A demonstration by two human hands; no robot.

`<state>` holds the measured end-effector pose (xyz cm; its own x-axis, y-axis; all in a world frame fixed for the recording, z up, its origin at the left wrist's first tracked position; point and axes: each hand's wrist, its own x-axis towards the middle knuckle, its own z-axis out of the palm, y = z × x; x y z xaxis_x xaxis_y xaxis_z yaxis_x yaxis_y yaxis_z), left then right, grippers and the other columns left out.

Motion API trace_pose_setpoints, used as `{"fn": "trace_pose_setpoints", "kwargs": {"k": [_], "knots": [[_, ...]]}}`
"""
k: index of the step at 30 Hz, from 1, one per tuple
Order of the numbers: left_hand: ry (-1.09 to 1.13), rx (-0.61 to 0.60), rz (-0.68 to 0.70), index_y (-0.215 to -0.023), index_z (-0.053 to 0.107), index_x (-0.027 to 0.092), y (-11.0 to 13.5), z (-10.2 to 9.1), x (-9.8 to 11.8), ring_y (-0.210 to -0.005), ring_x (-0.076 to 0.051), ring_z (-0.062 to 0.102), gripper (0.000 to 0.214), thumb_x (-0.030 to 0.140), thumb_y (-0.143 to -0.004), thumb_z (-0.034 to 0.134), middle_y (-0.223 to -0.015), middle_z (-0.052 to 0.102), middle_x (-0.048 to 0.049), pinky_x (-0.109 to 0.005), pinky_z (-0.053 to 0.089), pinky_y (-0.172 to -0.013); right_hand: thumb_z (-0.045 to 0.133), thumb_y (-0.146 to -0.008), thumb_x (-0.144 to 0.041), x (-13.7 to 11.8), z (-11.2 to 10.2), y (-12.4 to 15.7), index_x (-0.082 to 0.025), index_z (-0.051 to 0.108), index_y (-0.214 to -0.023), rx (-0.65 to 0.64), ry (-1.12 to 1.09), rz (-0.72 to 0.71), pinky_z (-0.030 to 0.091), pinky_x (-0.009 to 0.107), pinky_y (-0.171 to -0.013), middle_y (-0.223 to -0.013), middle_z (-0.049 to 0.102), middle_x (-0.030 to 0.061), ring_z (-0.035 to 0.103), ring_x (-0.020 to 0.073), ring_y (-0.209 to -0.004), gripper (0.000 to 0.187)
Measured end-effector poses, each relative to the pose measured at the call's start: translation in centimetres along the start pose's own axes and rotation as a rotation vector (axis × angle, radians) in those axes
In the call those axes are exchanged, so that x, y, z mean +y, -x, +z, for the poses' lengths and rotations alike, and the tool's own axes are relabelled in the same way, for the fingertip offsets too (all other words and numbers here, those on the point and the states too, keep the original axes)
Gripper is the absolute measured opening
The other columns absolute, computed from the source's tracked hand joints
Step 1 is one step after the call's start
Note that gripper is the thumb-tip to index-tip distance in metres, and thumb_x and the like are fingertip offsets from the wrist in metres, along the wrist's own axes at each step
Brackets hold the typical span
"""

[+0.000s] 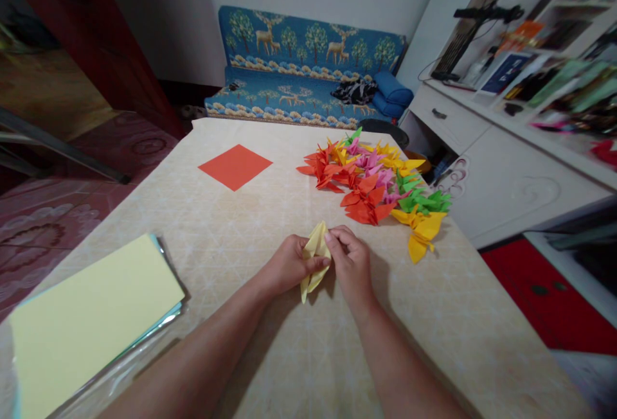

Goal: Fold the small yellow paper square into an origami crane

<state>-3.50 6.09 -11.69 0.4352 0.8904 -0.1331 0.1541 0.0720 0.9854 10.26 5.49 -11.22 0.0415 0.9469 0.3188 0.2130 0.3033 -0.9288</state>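
Observation:
Above the middle of the table, a pale yellow folded paper (pixel 315 245) is between my two hands, its pointed ends up and down. My left hand (pixel 293 263) is closed on its left side, the thumb lying across the front of the folds. At its upper right edge, my right hand (pixel 350 258) pinches the paper between thumb and fingers. Beyond my right hand lies a pile of folded paper cranes (pixel 369 178) in red, orange, yellow, pink and green. One orange-yellow crane (pixel 421 232) sits at the near end of the pile.
A flat red paper square (pixel 235 167) lies toward the back left of the cloth-covered table (pixel 216 220). Near the left edge is a stack of pale yellow and bluish sheets (pixel 96 316) on clear plastic. A blue patterned sofa (pixel 308 65) stands behind; a white cabinet (pixel 520 175) is at right.

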Motion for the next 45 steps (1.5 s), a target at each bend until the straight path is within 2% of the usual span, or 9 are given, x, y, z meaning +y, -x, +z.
{"fn": "trace_pose_setpoints", "kwargs": {"k": [4, 8, 16, 25, 29, 32, 37, 45], "knots": [[-0.016, -0.026, -0.009, -0.055, 0.049, 0.013, 0.07, -0.04, 0.09, -0.044, -0.006, 0.033, 0.037, 0.043, -0.069, 0.065, -0.049, 0.042, 0.0036, -0.018, 0.025, -0.042, 0.053, -0.084, -0.031, 0.25, -0.09, -0.01, -0.017, 0.059, -0.074, -0.029, -0.140, 0.119, 0.040, 0.023, -0.061, -0.072, 0.054, 0.0007, 0.051, 0.0139, -0.069, 0.018], [-0.044, -0.023, 0.000, -0.054, 0.050, 0.012, 0.03, -0.01, 0.14, -0.044, -0.005, 0.033, 0.036, 0.041, -0.070, 0.064, -0.049, 0.041, 0.0041, -0.018, 0.025, -0.042, 0.056, -0.081, -0.031, 0.41, -0.10, -0.05, -0.017, 0.062, -0.076, -0.014, -0.210, 0.163, 0.040, 0.023, -0.060, -0.073, 0.056, 0.0005, 0.051, 0.0138, -0.069, 0.016], [-0.012, -0.088, 0.043, -0.056, 0.049, 0.013, 0.12, -0.01, -0.05, -0.046, -0.005, 0.034, 0.032, 0.037, -0.073, 0.061, -0.052, 0.043, 0.0040, -0.017, 0.027, -0.043, 0.059, -0.081, -0.032, -0.18, -0.46, -0.06, -0.017, 0.067, -0.079, -0.089, -0.345, 0.199, 0.040, 0.023, -0.061, -0.075, 0.057, 0.0003, 0.052, 0.0132, -0.069, 0.018], [-0.016, -0.102, 0.055, -0.057, 0.051, 0.012, 0.10, -0.12, 0.07, -0.046, -0.006, 0.035, 0.031, 0.037, -0.072, 0.062, -0.052, 0.043, 0.0037, -0.017, 0.028, -0.043, 0.055, -0.084, -0.039, -0.06, -0.73, -0.04, -0.018, 0.072, -0.086, -0.189, -0.396, 0.251, 0.042, 0.025, -0.063, -0.071, 0.060, 0.0015, 0.054, 0.0146, -0.068, 0.028], [-0.029, -0.088, 0.052, -0.055, 0.049, 0.013, 0.08, -0.09, -0.04, -0.046, -0.006, 0.034, 0.032, 0.037, -0.072, 0.062, -0.051, 0.042, 0.0035, -0.017, 0.027, -0.042, 0.057, -0.083, -0.039, -0.24, -0.66, -0.10, -0.018, 0.073, -0.082, -0.198, -0.372, 0.219, 0.044, 0.026, -0.067, -0.076, 0.061, 0.0022, 0.056, 0.0159, -0.073, 0.026], [-0.035, -0.089, 0.046, -0.054, 0.049, 0.013, 0.07, -0.02, -0.18, -0.046, -0.005, 0.033, 0.032, 0.036, -0.072, 0.062, -0.051, 0.042, 0.0038, -0.016, 0.026, -0.042, 0.059, -0.081, -0.036, -0.42, -0.60, -0.14, -0.018, 0.073, -0.078, -0.188, -0.365, 0.179, 0.044, 0.027, -0.071, -0.078, 0.060, 0.0023, 0.057, 0.0171, -0.078, 0.022], [-0.074, -0.091, 0.051, -0.053, 0.047, 0.013, 0.07, 0.06, -0.25, -0.045, -0.005, 0.032, 0.032, 0.035, -0.072, 0.061, -0.051, 0.040, 0.0042, -0.017, 0.026, -0.042, 0.061, -0.080, -0.029, -0.43, -0.44, 0.03, -0.020, 0.071, -0.074, -0.129, -0.351, 0.128, 0.042, 0.026, -0.069, -0.075, 0.058, 0.0005, 0.055, 0.0149, -0.075, 0.014], [-0.084, -0.126, 0.030, -0.057, 0.048, 0.013, 0.11, 0.08, 0.12, -0.047, -0.006, 0.034, 0.028, 0.034, -0.072, 0.059, -0.053, 0.042, 0.0032, -0.017, 0.027, -0.043, 0.062, -0.078, -0.030, -0.20, 0.02, 0.46, -0.018, 0.061, -0.067, 0.078, -0.312, 0.126, 0.041, 0.024, -0.060, -0.072, 0.053, 0.0006, 0.050, 0.0140, -0.069, 0.016]]}}
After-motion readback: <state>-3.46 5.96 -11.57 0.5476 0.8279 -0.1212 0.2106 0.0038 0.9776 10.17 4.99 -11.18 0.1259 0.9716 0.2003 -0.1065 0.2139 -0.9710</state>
